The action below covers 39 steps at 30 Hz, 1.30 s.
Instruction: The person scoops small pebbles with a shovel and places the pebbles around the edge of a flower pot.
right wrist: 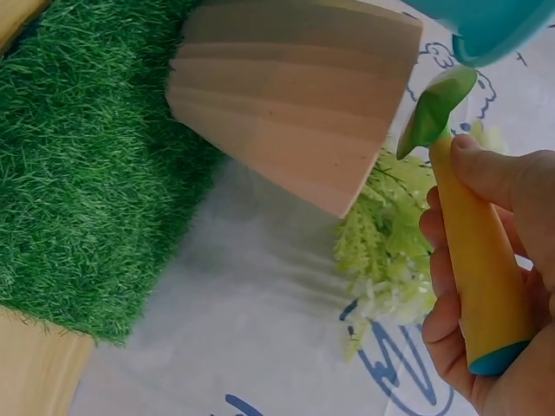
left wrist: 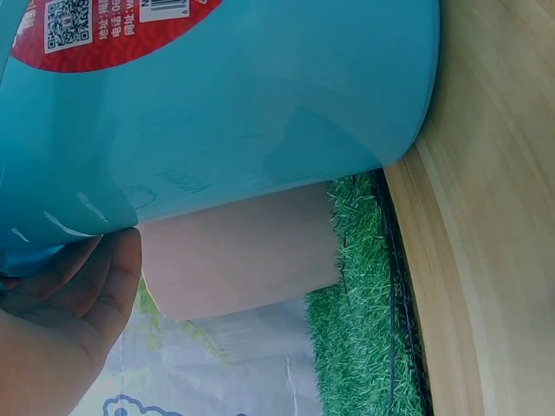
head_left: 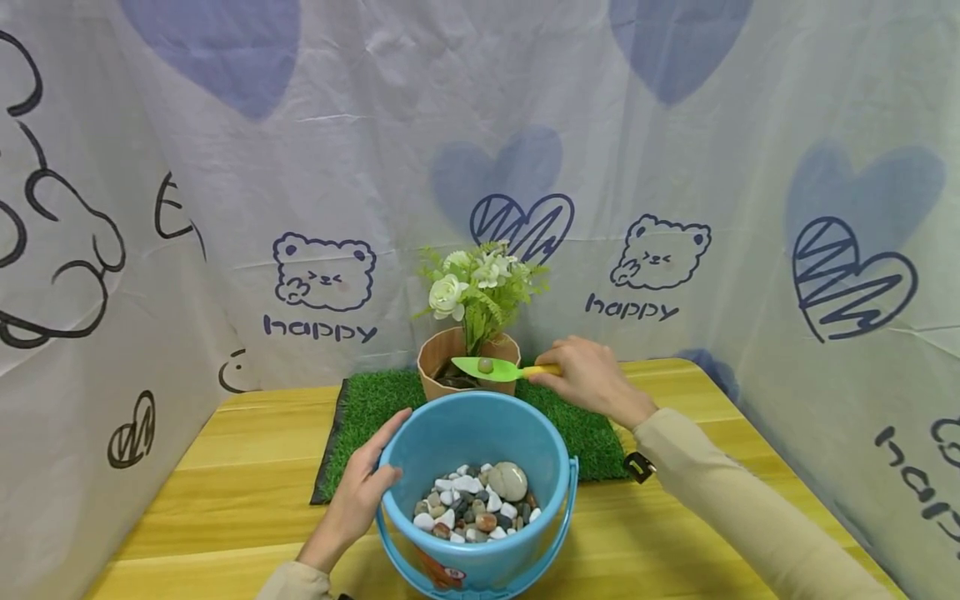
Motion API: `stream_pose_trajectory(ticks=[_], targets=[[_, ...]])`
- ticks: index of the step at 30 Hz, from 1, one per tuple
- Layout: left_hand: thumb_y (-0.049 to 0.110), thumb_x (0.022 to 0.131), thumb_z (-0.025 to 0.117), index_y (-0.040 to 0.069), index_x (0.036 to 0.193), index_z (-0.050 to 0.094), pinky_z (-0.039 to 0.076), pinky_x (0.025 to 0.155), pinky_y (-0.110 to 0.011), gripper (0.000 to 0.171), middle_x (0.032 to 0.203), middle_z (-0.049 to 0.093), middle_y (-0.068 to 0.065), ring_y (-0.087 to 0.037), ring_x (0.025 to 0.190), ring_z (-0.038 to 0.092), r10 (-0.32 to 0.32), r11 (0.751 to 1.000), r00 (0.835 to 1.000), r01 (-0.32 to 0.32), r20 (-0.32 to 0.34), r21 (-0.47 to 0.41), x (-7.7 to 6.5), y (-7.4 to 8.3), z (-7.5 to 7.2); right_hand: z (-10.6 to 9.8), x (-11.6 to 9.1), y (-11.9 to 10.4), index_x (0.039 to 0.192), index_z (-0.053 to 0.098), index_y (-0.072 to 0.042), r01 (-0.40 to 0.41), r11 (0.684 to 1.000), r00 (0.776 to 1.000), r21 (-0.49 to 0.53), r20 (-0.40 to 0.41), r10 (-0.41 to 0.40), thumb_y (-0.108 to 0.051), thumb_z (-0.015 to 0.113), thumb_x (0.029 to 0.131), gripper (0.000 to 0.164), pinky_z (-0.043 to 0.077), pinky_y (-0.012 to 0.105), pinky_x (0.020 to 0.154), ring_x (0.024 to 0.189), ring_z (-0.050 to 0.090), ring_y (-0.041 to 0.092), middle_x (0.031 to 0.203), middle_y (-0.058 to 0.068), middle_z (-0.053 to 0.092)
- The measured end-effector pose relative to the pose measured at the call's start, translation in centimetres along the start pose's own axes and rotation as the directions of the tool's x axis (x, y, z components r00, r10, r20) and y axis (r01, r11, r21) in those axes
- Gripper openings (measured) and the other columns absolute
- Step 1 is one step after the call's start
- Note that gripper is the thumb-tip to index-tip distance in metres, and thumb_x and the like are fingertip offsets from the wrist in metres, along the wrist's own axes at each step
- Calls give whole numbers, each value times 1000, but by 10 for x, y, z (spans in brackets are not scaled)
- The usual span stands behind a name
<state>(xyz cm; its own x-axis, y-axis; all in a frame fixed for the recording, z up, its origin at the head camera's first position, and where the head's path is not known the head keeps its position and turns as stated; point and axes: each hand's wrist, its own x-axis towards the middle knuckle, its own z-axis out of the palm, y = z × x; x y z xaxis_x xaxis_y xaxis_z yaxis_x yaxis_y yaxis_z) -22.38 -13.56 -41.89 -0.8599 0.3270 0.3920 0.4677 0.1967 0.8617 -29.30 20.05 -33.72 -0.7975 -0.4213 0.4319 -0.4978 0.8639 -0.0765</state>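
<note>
A blue bucket (head_left: 472, 408) stands at the front of the table, with several white, grey and brown pebbles (head_left: 480, 508) inside. My left hand (head_left: 363, 487) holds its left rim, thumb at the edge and fingers along the outer wall; the left wrist view shows the fingertips (left wrist: 121, 251) against the wall. In my right hand (head_left: 588, 375) is the yellow handle of a small green toy shovel (head_left: 498, 372); the fingers curl round it in the right wrist view. One round pebble (head_left: 486, 365) lies on the blade, which is above the rim of a flowerpot (head_left: 431, 354).
White artificial flowers (head_left: 480, 287) with green leaves rise from the pot, which holds dark contents. Under the pot lies a green turf mat (head_left: 375, 412) on the wooden table (head_left: 240, 467). A printed white curtain (head_left: 360, 167) surrounds the back and sides.
</note>
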Motion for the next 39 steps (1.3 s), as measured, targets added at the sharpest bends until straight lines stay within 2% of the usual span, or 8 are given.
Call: stream_pose_trajectory(ticks=[12,20,25,27,32,39], targets=[[2,86,42,17,154,32,58,84,-37,71,152,41,-19,-43,126,54,1,1000,1000,-1,0,5,0,1,0,7,2,0,99,80,-18,-108,992,994,64,42,106,-44,68,89,31,38,26,48,59,47,12,73,-6,60],[1,86,42,16,154,33,58,84,-38,70,151,41,-20,-45,125,53,11,1000,1000,-11,1,-3,0,0,1,8,3,2,85,78,-22,-159,983,986,94,63,154,-45,66,90,27,33,23,42,50,42,11,61,-5,52],[2,86,42,14,154,33,59,84,-39,69,150,41,-23,-47,125,53,28,1000,1000,-28,3,1,0,-1,0,8,5,2,82,77,-23,-169,980,985,108,62,163,-46,65,90,27,27,22,41,47,39,9,57,-5,48],[2,86,42,14,154,33,59,84,-39,69,150,41,-23,-47,125,52,29,1000,1000,-29,5,3,0,-1,0,8,6,2,85,78,-23,-172,979,984,114,64,165,-46,66,90,27,27,22,41,46,39,9,57,-6,49],[1,86,42,15,154,33,58,84,-40,70,151,41,-21,-46,125,53,15,1000,1000,-15,-1,2,0,-1,1,8,6,1,92,80,-21,-174,977,984,120,68,167,-45,66,90,28,28,22,41,47,40,9,59,-6,52],[1,86,42,16,154,32,59,84,-39,71,152,40,-20,-44,125,53,6,1000,1000,-6,6,-6,0,0,0,7,3,1,88,79,-21,-157,979,987,132,49,152,-44,66,89,26,30,23,43,49,40,10,59,-6,50]])
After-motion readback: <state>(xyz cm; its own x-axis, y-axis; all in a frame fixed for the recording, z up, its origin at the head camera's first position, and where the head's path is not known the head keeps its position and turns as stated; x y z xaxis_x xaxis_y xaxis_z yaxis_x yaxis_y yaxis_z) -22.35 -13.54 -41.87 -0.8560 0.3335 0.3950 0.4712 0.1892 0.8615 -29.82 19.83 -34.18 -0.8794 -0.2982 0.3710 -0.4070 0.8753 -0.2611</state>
